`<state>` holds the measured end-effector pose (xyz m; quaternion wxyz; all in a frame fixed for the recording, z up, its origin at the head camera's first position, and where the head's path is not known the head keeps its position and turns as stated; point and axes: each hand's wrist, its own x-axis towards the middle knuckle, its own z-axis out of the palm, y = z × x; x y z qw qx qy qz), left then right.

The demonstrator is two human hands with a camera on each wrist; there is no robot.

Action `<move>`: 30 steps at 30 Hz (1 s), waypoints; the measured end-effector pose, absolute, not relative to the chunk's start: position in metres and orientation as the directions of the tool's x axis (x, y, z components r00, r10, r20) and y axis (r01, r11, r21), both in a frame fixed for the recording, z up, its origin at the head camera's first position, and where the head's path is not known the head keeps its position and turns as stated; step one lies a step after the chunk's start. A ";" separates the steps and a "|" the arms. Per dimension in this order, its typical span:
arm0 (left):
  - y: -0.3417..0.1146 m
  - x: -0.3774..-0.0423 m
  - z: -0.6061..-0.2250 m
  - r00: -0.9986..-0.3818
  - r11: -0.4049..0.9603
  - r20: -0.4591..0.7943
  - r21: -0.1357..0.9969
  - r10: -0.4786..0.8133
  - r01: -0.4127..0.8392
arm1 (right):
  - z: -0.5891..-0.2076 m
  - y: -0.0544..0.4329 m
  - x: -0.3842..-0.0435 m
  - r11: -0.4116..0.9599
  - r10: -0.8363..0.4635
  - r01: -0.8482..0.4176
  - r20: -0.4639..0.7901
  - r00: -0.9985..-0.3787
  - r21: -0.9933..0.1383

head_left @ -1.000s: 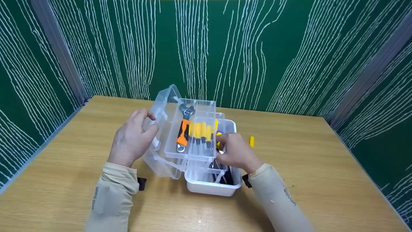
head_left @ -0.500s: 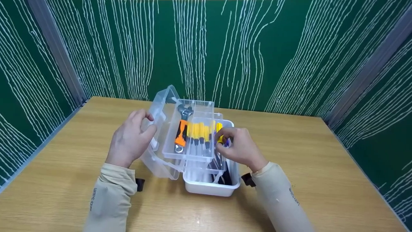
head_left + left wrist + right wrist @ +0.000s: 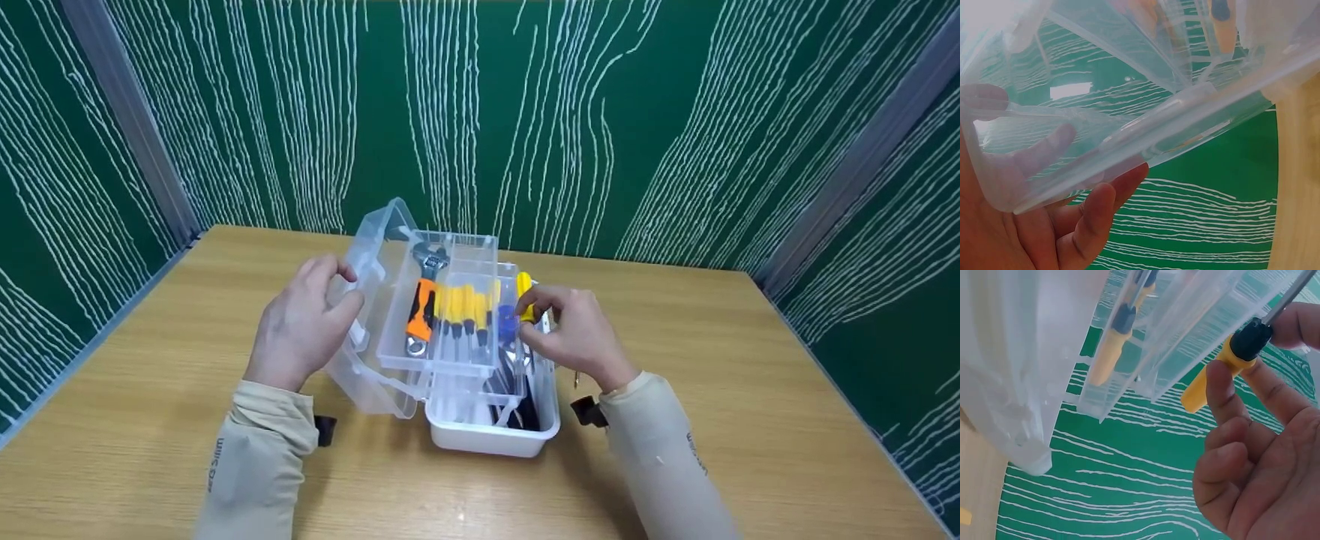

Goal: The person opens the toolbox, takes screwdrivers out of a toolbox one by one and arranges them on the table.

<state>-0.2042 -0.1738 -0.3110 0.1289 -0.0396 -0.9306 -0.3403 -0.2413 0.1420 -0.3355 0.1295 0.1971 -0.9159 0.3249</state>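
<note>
My left hand [image 3: 304,322] pinches the rim of the clear lid [image 3: 1145,129], which stands tilted up on the toolbox's left; the thumb shows through the plastic. In my right hand [image 3: 574,337] is a screwdriver [image 3: 1216,371] with a yellow handle and black collar, pinched near the collar. This hand is above the right side of the white toolbox [image 3: 487,442]; its handle end points away from me. The raised clear tray [image 3: 439,364] carries an adjustable wrench [image 3: 421,309] with an orange-black grip and several yellow-handled screwdrivers [image 3: 469,307]. My right hand hides part of the box.
A blue-purple item [image 3: 508,324] and dark tools [image 3: 527,409] lie lower in the toolbox. At the right wrist view's lower left, a small yellow thing [image 3: 964,516] rests on the wooden table [image 3: 750,375]. A green patterned wall [image 3: 525,112] stands behind.
My right hand has lifted up and to the right out of the toolbox, bringing the yellow screwdriver with it. My left hand has stayed at the lid.
</note>
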 end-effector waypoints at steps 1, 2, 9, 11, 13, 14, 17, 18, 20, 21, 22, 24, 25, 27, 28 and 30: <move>-0.174 -0.204 -0.311 -0.962 0.767 0.272 0.621 -0.015 0.164 | -0.335 0.144 -0.242 0.711 -0.273 -0.447 0.373 -0.887 -0.542; -0.174 -0.205 -0.311 -0.960 0.769 0.279 0.617 -0.014 0.168 | -0.334 0.146 -0.243 0.712 -0.267 -0.449 0.383 -0.884 -0.540; -0.174 -0.205 -0.312 -0.952 0.773 0.304 0.607 -0.012 0.185 | -0.331 0.170 -0.253 0.706 -0.203 -0.405 0.383 -0.901 -0.580; -0.174 -0.205 -0.312 -0.953 0.773 0.302 0.608 -0.012 0.183 | -0.332 0.176 -0.257 0.711 -0.183 -0.381 0.368 -0.912 -0.591; -0.175 -0.204 -0.312 -0.954 0.772 0.300 0.609 -0.012 0.181 | -0.334 0.182 -0.261 0.718 -0.168 -0.361 0.356 -0.919 -0.595; -0.175 -0.204 -0.312 -0.954 0.772 0.300 0.609 -0.013 0.181 | -0.335 0.184 -0.263 0.723 -0.162 -0.352 0.349 -0.923 -0.595; -0.175 -0.204 -0.312 -0.954 0.772 0.300 0.609 -0.012 0.181 | -0.339 0.190 -0.268 0.741 -0.138 -0.310 0.316 -0.939 -0.596; -0.175 -0.204 -0.312 -0.955 0.772 0.298 0.609 -0.012 0.180 | -0.341 0.192 -0.270 0.746 -0.131 -0.295 0.302 -0.944 -0.597; -0.174 -0.204 -0.312 -0.956 0.771 0.292 0.611 -0.011 0.177 | -0.343 0.196 -0.273 0.754 -0.115 -0.262 0.272 -0.955 -0.602; -0.174 -0.204 -0.312 -0.957 0.771 0.288 0.612 -0.011 0.176 | -0.344 0.198 -0.274 0.757 -0.109 -0.248 0.258 -0.960 -0.604; -0.174 -0.204 -0.312 -0.959 0.771 0.284 0.613 -0.011 0.173 | -0.346 0.199 -0.275 0.759 -0.104 -0.235 0.243 -0.964 -0.608; -0.174 -0.203 -0.311 -0.961 0.770 0.278 0.615 -0.010 0.169 | -0.348 0.203 -0.279 0.762 -0.101 -0.219 0.222 -0.970 -0.610; -0.174 -0.203 -0.311 -0.961 0.770 0.277 0.615 -0.010 0.169 | -0.349 0.205 -0.280 0.763 -0.096 -0.208 0.211 -0.973 -0.612; -0.174 -0.204 -0.311 -0.960 0.771 0.281 0.613 -0.009 0.172 | -0.351 0.208 -0.283 0.765 -0.088 -0.187 0.187 -0.978 -0.616; -0.174 -0.204 -0.311 -0.959 0.772 0.283 0.612 -0.009 0.173 | -0.353 0.210 -0.285 0.766 -0.082 -0.173 0.173 -0.982 -0.619; -0.175 -0.204 -0.312 -0.956 0.770 0.292 0.613 -0.010 0.179 | -0.355 0.213 -0.288 0.768 -0.069 -0.145 0.144 -0.987 -0.624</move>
